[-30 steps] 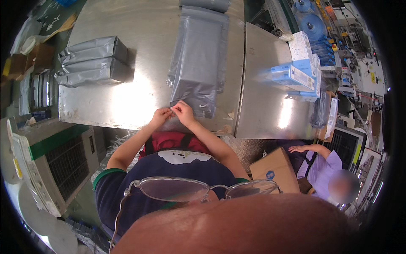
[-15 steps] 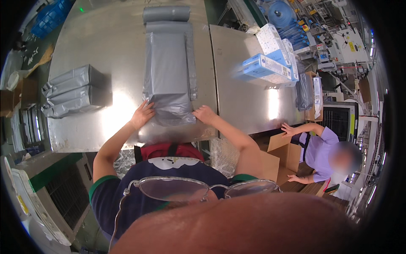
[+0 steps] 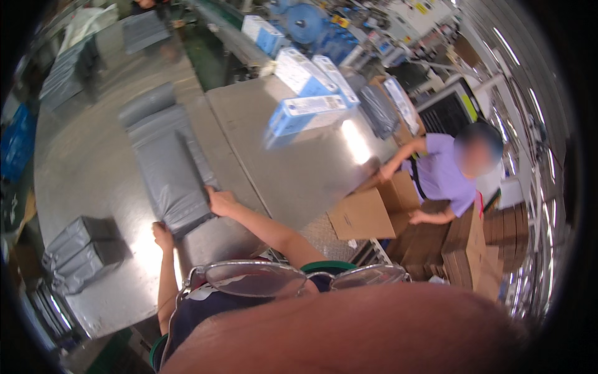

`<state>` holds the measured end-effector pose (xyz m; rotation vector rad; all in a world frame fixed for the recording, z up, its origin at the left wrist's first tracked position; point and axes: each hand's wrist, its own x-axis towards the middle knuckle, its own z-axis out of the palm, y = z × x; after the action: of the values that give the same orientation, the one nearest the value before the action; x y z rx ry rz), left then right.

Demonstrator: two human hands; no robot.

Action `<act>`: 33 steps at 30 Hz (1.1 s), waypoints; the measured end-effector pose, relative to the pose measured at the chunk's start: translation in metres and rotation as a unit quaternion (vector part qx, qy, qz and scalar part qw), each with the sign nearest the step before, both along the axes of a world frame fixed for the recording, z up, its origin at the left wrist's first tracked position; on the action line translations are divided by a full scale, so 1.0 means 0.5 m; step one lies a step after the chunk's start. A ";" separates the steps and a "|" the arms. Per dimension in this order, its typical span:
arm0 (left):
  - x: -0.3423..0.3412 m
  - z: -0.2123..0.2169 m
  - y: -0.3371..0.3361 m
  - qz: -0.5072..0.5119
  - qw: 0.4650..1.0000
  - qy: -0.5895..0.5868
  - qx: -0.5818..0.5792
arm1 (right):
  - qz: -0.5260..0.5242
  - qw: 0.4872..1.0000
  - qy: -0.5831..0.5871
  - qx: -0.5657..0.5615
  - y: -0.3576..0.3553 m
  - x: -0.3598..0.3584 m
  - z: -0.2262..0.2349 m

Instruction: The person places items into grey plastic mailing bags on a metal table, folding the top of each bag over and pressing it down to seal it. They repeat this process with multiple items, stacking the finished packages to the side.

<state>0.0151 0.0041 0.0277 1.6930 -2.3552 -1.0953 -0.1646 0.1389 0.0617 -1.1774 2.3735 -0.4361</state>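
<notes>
A long grey plastic mailer bag [image 3: 167, 163] lies flat on the steel table [image 3: 93, 168], stretching away from me. My left hand [image 3: 162, 235] is curled at the bag's near left corner. My right hand [image 3: 219, 201] grips the near right corner, its fingers on the bag's edge. Both forearms reach up from the lower edge of the view. A pair of glasses [image 3: 286, 278] hangs at my chest below the hands.
Several packed grey bags [image 3: 81, 252] are stacked at the table's near left. Blue-and-white boxes [image 3: 305, 112] stand on a second steel table to the right. A person in a purple shirt [image 3: 439, 177] bends over an open cardboard box [image 3: 361, 215], beside stacked flat cartons [image 3: 464, 249].
My hands were together at the bag's near end a second ago; they have spread to its two near corners. The view has swung toward the right, bringing the other person in.
</notes>
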 end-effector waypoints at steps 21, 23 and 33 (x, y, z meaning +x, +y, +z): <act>0.489 0.292 -0.239 -0.287 0.840 -0.396 -0.235 | 0.039 0.956 0.281 0.073 0.163 -0.511 0.276; 0.544 0.299 -0.258 -0.231 0.839 -0.427 -0.245 | 0.058 0.972 0.229 -0.008 0.102 -0.439 0.347; 0.082 0.173 -0.001 -0.303 0.911 -0.013 -0.279 | -0.043 0.904 -0.364 -0.222 0.083 -0.172 0.008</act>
<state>0.0563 0.0039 0.1144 0.8086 -2.9051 -0.3322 -0.2506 0.1803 0.0657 -0.8579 1.7053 -1.2536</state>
